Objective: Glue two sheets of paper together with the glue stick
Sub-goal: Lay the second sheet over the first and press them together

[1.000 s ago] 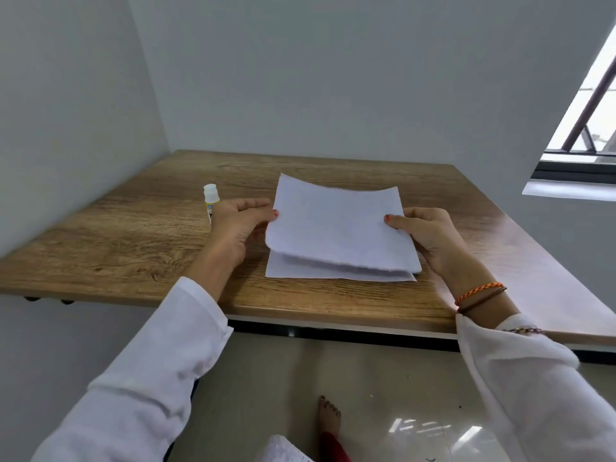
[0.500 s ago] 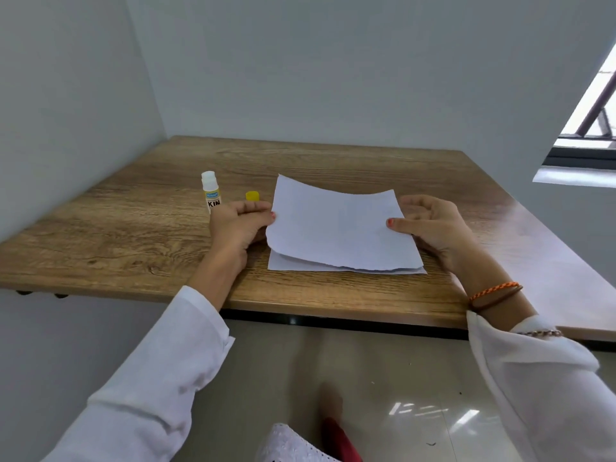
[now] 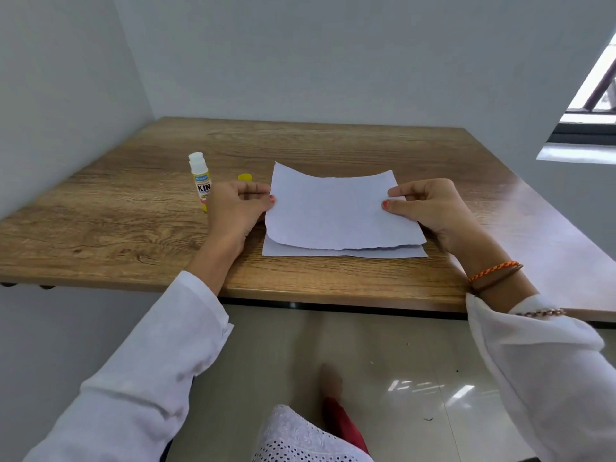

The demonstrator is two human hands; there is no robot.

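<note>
Two white sheets lie stacked on the wooden table (image 3: 133,228). The top sheet of paper (image 3: 336,211) is slightly curled and sits a little behind the bottom sheet (image 3: 343,253), whose front strip shows. My left hand (image 3: 236,208) pinches the top sheet's left edge. On the opposite edge, my right hand (image 3: 430,208) pinches the same sheet. An uncapped glue stick (image 3: 199,178) stands upright just left of my left hand, its white tip showing. Its yellow cap (image 3: 245,177) lies behind my left hand.
White walls close the table on the left and at the back. A window (image 3: 596,95) is at the far right. The table's front edge runs just past my wrists, with tiled floor and my foot below.
The top sheet has come lower onto the bottom sheet, so the gap at the front has narrowed. Both hands keep hold of its edges. The view has shifted, showing the yellow cap.
</note>
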